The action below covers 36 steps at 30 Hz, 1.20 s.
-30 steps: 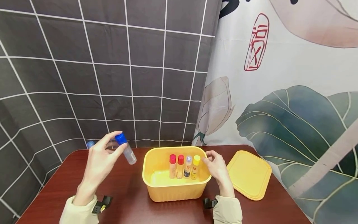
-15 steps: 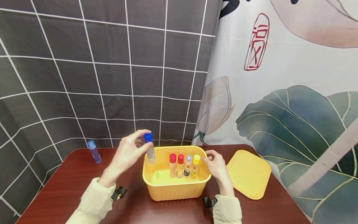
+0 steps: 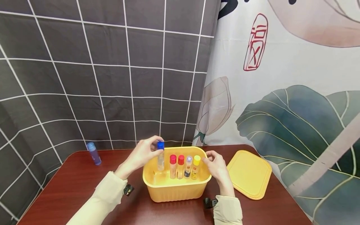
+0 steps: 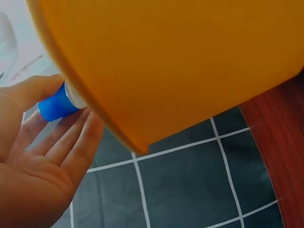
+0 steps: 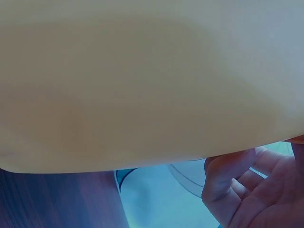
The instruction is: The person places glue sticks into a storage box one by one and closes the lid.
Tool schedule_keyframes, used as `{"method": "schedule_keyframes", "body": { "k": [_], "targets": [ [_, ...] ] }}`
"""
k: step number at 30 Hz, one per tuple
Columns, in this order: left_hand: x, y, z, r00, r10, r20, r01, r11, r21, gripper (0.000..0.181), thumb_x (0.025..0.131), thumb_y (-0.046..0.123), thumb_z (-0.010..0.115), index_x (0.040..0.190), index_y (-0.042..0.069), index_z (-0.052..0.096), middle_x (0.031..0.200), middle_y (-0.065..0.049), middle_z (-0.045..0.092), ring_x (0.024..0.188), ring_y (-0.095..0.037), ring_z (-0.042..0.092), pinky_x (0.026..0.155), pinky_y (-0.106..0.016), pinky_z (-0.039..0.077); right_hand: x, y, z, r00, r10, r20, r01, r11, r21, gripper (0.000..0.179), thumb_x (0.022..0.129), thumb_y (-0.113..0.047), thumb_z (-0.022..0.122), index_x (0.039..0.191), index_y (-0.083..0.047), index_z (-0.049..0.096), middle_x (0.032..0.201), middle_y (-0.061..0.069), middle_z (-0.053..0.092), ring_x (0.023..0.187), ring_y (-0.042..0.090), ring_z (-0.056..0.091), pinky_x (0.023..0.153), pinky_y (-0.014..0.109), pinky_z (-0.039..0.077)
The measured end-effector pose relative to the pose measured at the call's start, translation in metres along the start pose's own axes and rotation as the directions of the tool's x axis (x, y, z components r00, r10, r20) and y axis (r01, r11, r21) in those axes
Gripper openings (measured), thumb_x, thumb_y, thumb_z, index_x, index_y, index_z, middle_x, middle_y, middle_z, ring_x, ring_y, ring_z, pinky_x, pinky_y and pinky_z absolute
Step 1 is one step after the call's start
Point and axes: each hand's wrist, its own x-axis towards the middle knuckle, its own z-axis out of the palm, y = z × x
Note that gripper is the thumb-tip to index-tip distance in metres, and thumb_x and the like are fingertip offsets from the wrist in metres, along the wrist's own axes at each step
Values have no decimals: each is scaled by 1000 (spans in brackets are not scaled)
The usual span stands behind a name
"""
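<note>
My left hand [image 3: 142, 153] pinches the blue cap of a clear glue bottle [image 3: 160, 161] between thumb and fingers. The bottle is upright inside the yellow bin [image 3: 180, 193], at its left end. In the left wrist view the blue cap [image 4: 57, 105] shows beside the rim, and the bin hides the bottle's lower part. My right hand [image 3: 217, 167] grips the bin's right rim by thumb and fingers. Standing in a row in the bin are a glue bottle with a pink-red cap [image 3: 172, 167], a red-capped one [image 3: 181, 167], a pale-capped one [image 3: 187, 167] and a yellow-capped one [image 3: 195, 168].
A yellow lid [image 3: 249, 175] lies flat on the dark red table [image 3: 67, 193], right of the bin. Toward the back left stands a blue-purple bottle [image 3: 94, 153] with a light blue cap. A dark grid curtain [image 3: 109, 81] hangs behind the table.
My left hand has carried the blue-capped glue bottle rightward from over the table and lowered it into the bin, turning it from tilted to upright. The right hand keeps its hold on the rim.
</note>
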Motion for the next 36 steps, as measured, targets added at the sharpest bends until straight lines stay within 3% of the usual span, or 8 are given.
{"method": "schedule_keyframes", "body": {
  "k": [6, 11, 16, 21, 36],
  "targets": [
    [5, -4, 8, 995, -37, 87, 31, 997, 77, 35, 81, 9, 80, 111, 13, 63, 94, -2, 69, 84, -20, 68, 76, -37, 57, -1, -1, 0, 1000, -10, -1, 10, 1000, -6, 22, 92, -9, 65, 113, 0, 62, 82, 12, 57, 78, 33, 60, 70, 41, 56],
    [7, -7, 13, 985, -16, 171, -7, 991, 132, 34, 81, 6, 79, 108, 12, 61, 92, -3, 68, 80, -18, 67, 75, -34, 57, 0, -2, 1, 1000, -11, -4, 11, 1000, -3, 22, 92, -8, 65, 113, 0, 62, 82, 12, 58, 78, 33, 60, 69, 41, 56],
    [10, -9, 18, 967, -3, 253, -40, 985, 165, 29, 80, 6, 79, 101, 13, 60, 82, 2, 65, 69, -12, 60, 65, -26, 55, 0, -2, 1, 1000, -11, -7, 11, 1000, -1, 22, 92, -8, 65, 112, 0, 62, 81, 12, 57, 77, 32, 59, 68, 41, 55],
    [12, -10, 23, 951, 10, 309, -69, 981, 183, 28, 80, 7, 79, 98, 13, 59, 73, 5, 59, 64, -12, 56, 58, -24, 51, 0, -1, 0, 1000, -4, -10, 4, 1000, -7, 22, 92, -9, 66, 111, -1, 63, 81, 12, 57, 78, 32, 59, 66, 36, 54],
    [11, -12, 27, 941, 37, 336, -102, 978, 180, 29, 80, 7, 80, 98, 13, 58, 74, 5, 58, 68, -12, 57, 62, -25, 51, 1, -2, 1, 1000, -5, -13, 4, 1000, -18, 22, 91, -9, 66, 111, -1, 63, 80, 11, 56, 77, 31, 58, 62, 29, 50]
  ]
}}
